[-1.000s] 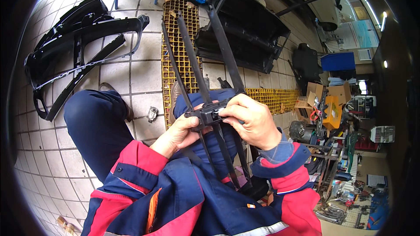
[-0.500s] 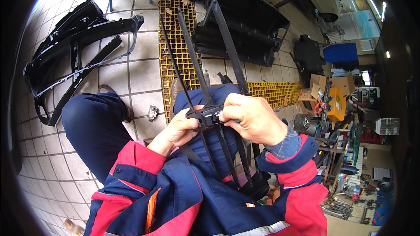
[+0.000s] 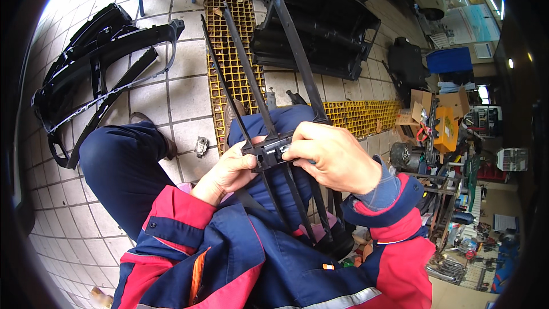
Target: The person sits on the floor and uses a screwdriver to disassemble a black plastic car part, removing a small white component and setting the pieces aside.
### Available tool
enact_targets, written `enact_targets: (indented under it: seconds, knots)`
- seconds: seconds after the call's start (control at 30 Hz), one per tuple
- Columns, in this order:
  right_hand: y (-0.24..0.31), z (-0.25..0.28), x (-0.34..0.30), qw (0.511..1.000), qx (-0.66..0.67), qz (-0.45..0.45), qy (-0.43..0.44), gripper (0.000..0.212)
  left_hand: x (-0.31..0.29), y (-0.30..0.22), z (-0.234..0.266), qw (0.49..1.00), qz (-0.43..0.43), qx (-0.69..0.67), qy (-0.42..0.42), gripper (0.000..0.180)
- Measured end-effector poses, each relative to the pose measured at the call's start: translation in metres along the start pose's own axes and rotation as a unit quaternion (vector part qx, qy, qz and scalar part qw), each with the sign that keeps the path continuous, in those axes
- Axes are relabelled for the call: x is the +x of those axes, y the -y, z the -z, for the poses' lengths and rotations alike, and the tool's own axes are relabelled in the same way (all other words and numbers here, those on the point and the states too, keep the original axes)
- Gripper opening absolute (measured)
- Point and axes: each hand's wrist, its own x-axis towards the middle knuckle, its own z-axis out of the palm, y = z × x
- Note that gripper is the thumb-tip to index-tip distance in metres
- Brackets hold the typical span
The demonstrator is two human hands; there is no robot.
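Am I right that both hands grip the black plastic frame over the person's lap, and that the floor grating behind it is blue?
Not quite: the head view shows the floor grating is yellow. Both the left hand and right hand do grip the black plastic frame over the lap.

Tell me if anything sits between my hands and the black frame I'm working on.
Nothing visible does. The left hand and right hand both grip the black frame directly at its middle joint, over your lap.

Right hand (image 3: 334,157) covers right side of black bracket (image 3: 266,151); strut lower ends hidden behind jacket sleeves.
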Motion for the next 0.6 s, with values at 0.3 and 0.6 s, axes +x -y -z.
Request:
enact_targets:
  seconds: [0.3,0.6]
  knots:
    - [0.033,0.076,-0.053,0.922,0.147,-0.074,-0.351,0.019,0.006,-0.004,0.0,1.0,0.005,-0.025,0.008,0.074]
    - [0.048,0.09,-0.06,0.765,0.483,0.079,-0.419,0.02,0.006,-0.003,-0.003,0.999,-0.007,-0.04,-0.013,0.057]
